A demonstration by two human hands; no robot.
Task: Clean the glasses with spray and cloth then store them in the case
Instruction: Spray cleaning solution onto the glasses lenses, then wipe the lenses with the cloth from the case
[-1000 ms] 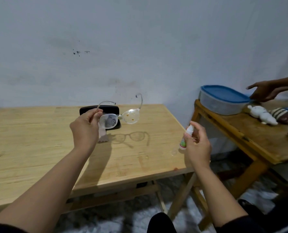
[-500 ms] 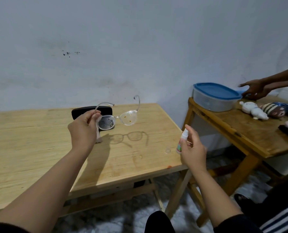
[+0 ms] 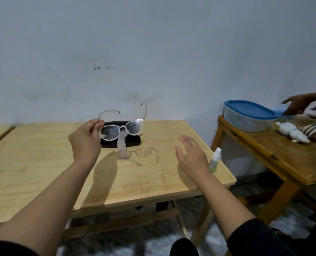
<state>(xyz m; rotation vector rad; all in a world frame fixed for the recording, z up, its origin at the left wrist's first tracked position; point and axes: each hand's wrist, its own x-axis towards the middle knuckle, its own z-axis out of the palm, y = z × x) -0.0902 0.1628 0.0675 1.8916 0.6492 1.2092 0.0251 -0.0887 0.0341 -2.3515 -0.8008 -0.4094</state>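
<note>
Nearest the camera, two bare forearms reach in from the bottom of the frame over a light wooden table (image 3: 42, 163). The right hand (image 3: 192, 159), right of centre, hovers with its fingers spread and palm empty, touching nothing. Just beside it, at the table's right edge, a small white-capped spray bottle with a coloured label (image 3: 215, 159) stands upright on the wood, partly hidden by the hand.

Left of centre, the left hand (image 3: 85, 141) is raised above the table, fingers and thumb pinched on the corner of a pair of clear-framed plastic glasses (image 3: 122, 130). They hang in the air with both arms unfolded and pointing up and away; the lenses look misted and spotted. Their shadow falls on the tabletop below.

Behind the glasses, in the middle of the frame, a black oval glasses case (image 3: 133, 143) lies flat on the table, with a pale grey cloth (image 3: 123, 150) draped from it onto the wood.

Farther off, at the right of the frame, a second wooden table (image 3: 282, 163) carries a clear tub with a blue lid (image 3: 249, 115) and two small plush toys (image 3: 291, 133). Another person's hands (image 3: 297, 106) reach in above them at the right edge. A plain whitish wall (image 3: 153, 52) fills the upper frame.
</note>
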